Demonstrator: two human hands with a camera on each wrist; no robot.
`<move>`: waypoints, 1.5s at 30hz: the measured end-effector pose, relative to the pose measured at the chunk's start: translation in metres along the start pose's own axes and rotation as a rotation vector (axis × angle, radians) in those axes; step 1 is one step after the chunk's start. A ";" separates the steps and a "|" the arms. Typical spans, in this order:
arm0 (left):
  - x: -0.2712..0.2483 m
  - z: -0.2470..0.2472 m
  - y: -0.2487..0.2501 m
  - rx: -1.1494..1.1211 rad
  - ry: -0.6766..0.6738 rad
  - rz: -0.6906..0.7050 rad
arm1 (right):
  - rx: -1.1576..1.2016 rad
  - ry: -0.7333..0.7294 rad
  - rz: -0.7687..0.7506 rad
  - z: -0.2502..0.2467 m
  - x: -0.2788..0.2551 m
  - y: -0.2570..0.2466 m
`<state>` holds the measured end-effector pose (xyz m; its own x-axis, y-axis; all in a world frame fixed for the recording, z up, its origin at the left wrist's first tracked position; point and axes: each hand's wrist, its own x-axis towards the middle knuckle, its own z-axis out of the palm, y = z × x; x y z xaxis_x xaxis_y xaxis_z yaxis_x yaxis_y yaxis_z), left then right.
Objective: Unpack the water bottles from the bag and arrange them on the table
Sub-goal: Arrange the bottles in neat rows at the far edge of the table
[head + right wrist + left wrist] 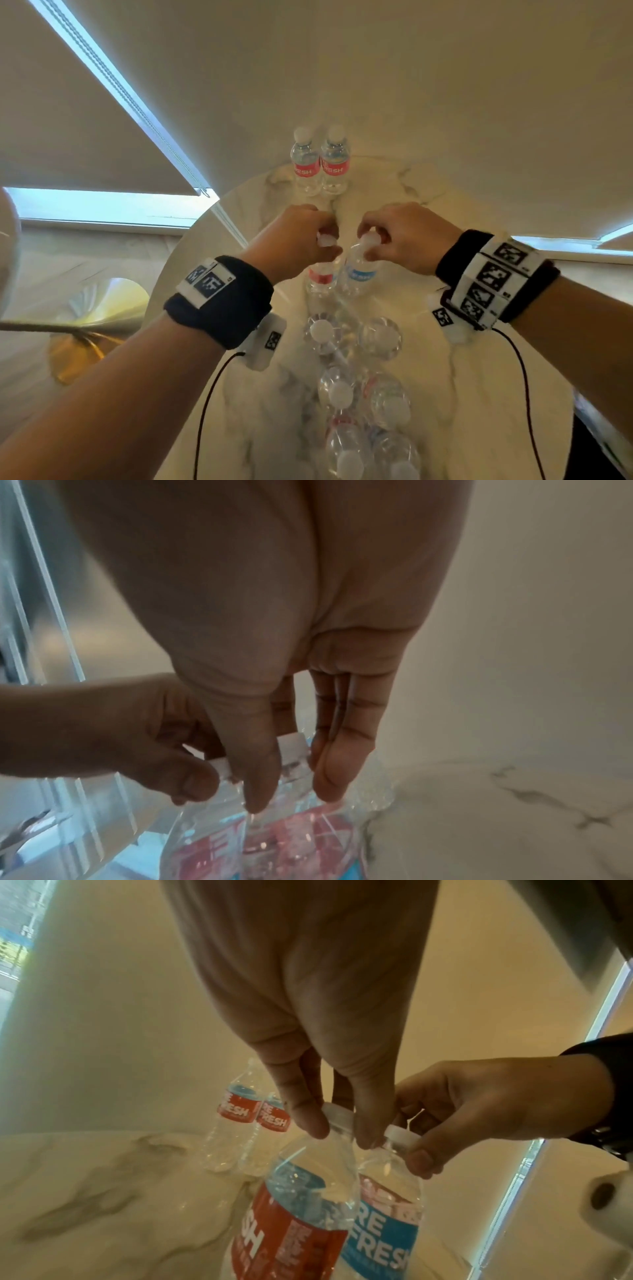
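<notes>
My left hand (327, 240) pinches the white cap (337, 1118) of a red-labelled water bottle (320, 275). My right hand (370, 241) pinches the cap (399, 1135) of a blue-labelled bottle (359, 274) right beside it. Both bottles are upright and touch each other over the middle of the marble table (462, 377). Whether their bases rest on the table I cannot tell. Two more red-labelled bottles (320, 161) stand side by side at the far edge. Several bottles (363, 394) are packed close together nearer to me, seen from above.
The round table ends just behind the two far bottles, with a pale wall behind it. A golden round base (85, 329) stands on the floor to the left. Window blinds hang at the upper left. Bare marble lies on both sides of the bottles.
</notes>
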<state>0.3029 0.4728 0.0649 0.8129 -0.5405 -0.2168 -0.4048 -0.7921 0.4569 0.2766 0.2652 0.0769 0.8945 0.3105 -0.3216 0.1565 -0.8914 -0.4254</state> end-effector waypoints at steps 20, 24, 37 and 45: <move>0.200 -0.018 0.018 0.051 0.258 -0.074 | -0.224 0.081 0.006 -0.089 0.128 0.094; 0.203 -0.019 0.018 0.087 0.251 -0.054 | -0.217 0.069 -0.003 -0.090 0.133 0.097; 0.186 -0.012 0.014 0.051 0.274 -0.115 | -0.082 0.051 0.041 -0.089 0.122 0.094; 0.073 -0.026 0.032 -0.102 0.312 0.028 | 0.003 0.250 0.081 -0.091 0.076 0.081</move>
<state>0.3599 0.4149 0.0859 0.8976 -0.4362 0.0644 -0.3974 -0.7371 0.5465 0.3950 0.1867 0.0951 0.9798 0.1468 -0.1360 0.0793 -0.9089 -0.4094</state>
